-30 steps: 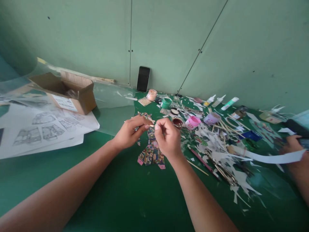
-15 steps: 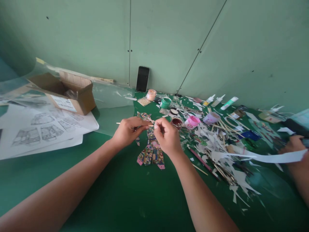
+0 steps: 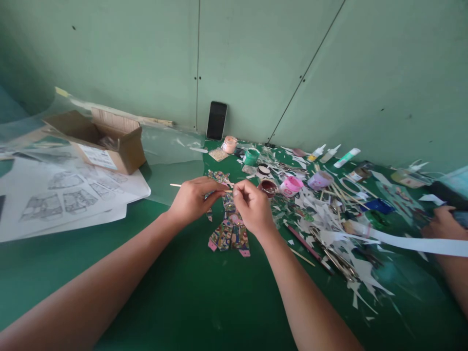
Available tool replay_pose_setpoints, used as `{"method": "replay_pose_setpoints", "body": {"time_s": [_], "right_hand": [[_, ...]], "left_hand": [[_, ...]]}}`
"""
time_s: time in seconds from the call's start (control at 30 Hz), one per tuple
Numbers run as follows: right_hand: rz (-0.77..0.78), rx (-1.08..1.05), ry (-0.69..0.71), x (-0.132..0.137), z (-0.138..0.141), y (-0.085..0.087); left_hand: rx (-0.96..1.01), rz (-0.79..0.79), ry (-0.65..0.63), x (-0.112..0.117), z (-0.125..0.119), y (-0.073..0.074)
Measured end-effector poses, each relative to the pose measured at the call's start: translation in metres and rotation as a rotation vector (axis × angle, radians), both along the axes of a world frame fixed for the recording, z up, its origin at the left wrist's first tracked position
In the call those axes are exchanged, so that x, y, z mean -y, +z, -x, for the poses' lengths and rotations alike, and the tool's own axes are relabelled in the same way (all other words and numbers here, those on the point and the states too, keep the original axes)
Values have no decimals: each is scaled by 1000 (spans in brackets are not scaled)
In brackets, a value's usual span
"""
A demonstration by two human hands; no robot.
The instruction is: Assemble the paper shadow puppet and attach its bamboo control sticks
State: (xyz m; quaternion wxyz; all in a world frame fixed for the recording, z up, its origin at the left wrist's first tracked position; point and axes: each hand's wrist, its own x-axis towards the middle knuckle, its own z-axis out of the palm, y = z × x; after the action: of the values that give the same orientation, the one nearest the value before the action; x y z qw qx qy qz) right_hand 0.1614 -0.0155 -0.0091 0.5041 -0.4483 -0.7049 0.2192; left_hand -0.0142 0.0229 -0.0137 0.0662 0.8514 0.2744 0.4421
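A thin wooden stick (image 3: 175, 185) passes through my left hand (image 3: 199, 195), its pale end poking out on the left. My left fingers are pinched on it. My right hand (image 3: 254, 204) is closed beside the left fingertips, thumb and forefinger pinching at the stick's other end; anything else in that pinch is too small to make out. Below and behind both hands lies a flat jointed paper figure (image 3: 229, 235), brightly patterned, with pink feet. My hands cover part of its upper body.
Paint jars, among them a pink jar (image 3: 291, 186) and a green jar (image 3: 251, 157), stand behind my right hand. Paper scraps (image 3: 360, 265) and tools litter the right side. Left are a cardboard box (image 3: 124, 148) and printed sheets (image 3: 73, 214). Another person's hand (image 3: 444, 222) is far right.
The stick's left end sticks out a little farther from my left hand. My hands have hardly moved. At the far right, a white paper strip near the other person has shifted.
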Motion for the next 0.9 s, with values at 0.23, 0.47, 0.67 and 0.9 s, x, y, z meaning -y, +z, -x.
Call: {"method": "replay_pose_setpoints", "body": {"time_s": [0.23,0.47,0.67,0.9], "right_hand": [[0,-6,-65,-3,1,-6],[81,-66,-26,-4,2,-8],[99,-58,-32,-6,1,-6],[71,-27,-41,-6,-1,-9]], "left_hand": [[-71,33,24,0,-1,4],[-24,36,55,-2,0,-4],[-15,31,39,-3,-2,-4],[-80,46,36,-4,0,-1]]}}
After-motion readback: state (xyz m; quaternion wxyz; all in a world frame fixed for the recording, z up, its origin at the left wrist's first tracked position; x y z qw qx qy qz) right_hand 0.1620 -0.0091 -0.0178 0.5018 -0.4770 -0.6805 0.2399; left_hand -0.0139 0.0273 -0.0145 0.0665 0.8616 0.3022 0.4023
